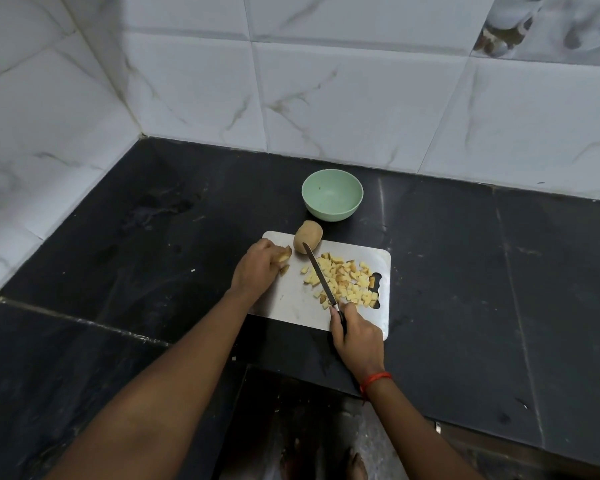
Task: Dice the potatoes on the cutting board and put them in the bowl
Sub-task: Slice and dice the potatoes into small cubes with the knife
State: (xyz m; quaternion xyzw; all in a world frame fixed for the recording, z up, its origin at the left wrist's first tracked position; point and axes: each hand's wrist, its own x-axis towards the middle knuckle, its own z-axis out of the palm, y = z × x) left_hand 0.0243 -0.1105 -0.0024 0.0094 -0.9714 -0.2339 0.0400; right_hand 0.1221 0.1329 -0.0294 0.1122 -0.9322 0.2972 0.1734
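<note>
Steel-grey cutting board lies on the black stone surface. The mint-green bowl stands just past the board's far edge at 12 o'clock, with no potato visible in it. The left hand is at the board's 10 o'clock corner, its fingers curled round an uncut potato piece. The right hand is at 5 o'clock, fingers wrapped on the knife. The blade's long axis runs from 5 toward 11 o'clock, and its tip is close to the whole potato at the far edge. The held piece lies near the tip at about 9 o'clock. The diced cubes are heaped at 3 o'clock, mostly on the blade's right. Judgement: the next cut depends on bringing the piece and the blade together. White marbled tiles wall the corner.
</note>
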